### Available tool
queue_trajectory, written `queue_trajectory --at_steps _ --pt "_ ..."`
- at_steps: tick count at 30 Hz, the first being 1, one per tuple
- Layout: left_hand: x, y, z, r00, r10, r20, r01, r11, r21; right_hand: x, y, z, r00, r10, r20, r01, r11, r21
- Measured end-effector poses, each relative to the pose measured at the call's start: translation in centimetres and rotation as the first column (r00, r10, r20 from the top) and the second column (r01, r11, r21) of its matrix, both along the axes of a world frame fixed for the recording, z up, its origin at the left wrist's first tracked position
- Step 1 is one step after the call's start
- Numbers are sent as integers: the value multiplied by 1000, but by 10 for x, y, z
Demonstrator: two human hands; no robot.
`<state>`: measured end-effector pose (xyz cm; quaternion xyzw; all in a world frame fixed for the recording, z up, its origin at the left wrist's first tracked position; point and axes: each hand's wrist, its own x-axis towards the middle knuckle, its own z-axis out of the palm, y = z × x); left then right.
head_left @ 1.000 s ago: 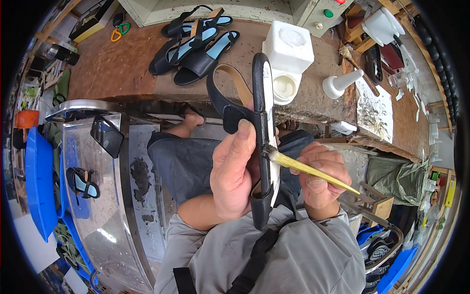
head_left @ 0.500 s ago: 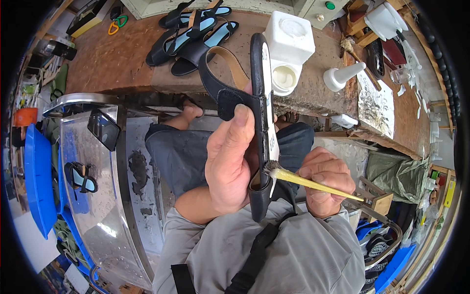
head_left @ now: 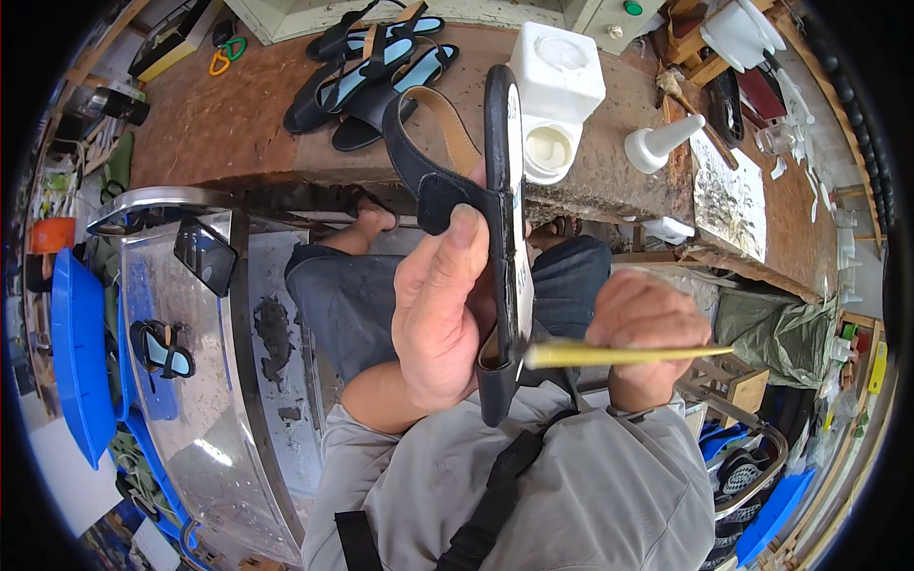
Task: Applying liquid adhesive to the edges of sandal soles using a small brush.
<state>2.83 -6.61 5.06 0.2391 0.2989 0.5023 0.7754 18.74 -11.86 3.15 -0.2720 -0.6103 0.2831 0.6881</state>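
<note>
My left hand [head_left: 440, 314] is closed round a black sandal [head_left: 503, 228], held on edge with its thumb against the strap side. The sandal's tan-lined strap loops out to the left, and a thin pale strip of its far face shows along the right edge. In my right hand [head_left: 649, 324], which is somewhat blurred, is a brush with a yellow handle [head_left: 638, 356]. Its dark bristle end is at the sole's edge, near the lower end of the sandal; whether the bristles touch is hard to tell.
On the brown workbench [head_left: 219, 133] lie several black sandals [head_left: 371, 81] with light-blue insoles. A white container [head_left: 550, 152] with an open mouth stands beyond the held sandal, a white cone-shaped nozzle [head_left: 664, 143] to its right. At left, a phone [head_left: 206, 256] rests on a metal-framed surface.
The brush has swung from a downward slant to nearly level, its bristle end slightly lower along the sole. My right hand has shifted a little up and right; the sandal has barely moved.
</note>
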Motion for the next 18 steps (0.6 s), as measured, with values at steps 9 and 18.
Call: queue_trajectory --at_steps 9,18 --pt "-6 -2 -3 997 -77 3 76 991 111 2 14 2 999 -36 -27 34 994 -101" --pt "-4 -7 3 993 -103 52 101 994 42 5 32 0 981 -167 100 151 978 146"
